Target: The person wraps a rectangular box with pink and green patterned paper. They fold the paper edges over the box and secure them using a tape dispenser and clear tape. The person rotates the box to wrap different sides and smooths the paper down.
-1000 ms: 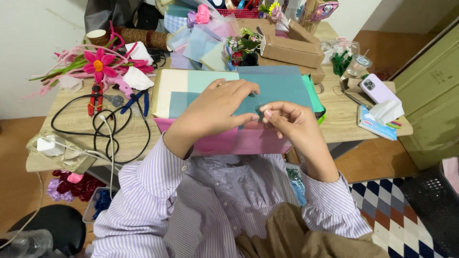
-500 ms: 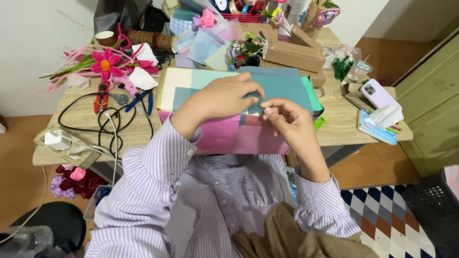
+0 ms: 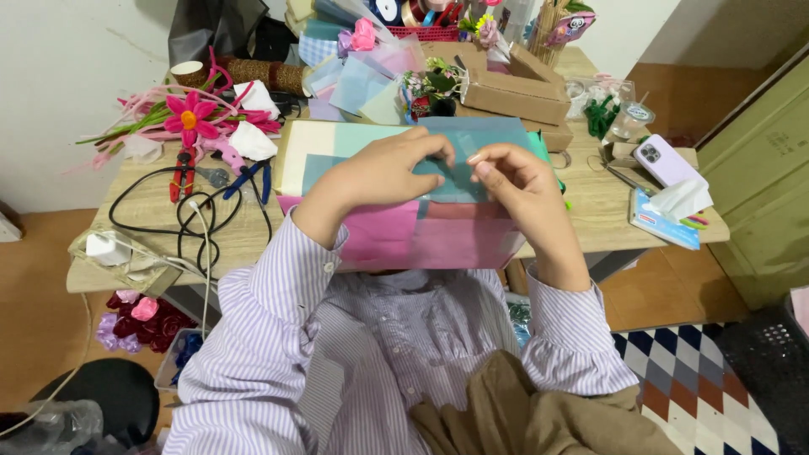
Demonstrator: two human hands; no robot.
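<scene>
Both hands meet over a teal paper sheet (image 3: 472, 139) at the table's near edge. The left hand (image 3: 383, 173) presses flat on it, fingers together. The right hand (image 3: 514, 181) pinches its edge.

White wall (image 3: 67, 101), wooden floor (image 3: 34, 286), checkered rug (image 3: 708, 379) — green cabinet (image 3: 763, 168), wooden table (image 3: 607, 211)

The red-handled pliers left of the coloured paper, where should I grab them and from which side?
Grip the red-handled pliers by the paired red handles, coming straight down from above. They lie flat on the table; the black cable crowds their near end.
</scene>
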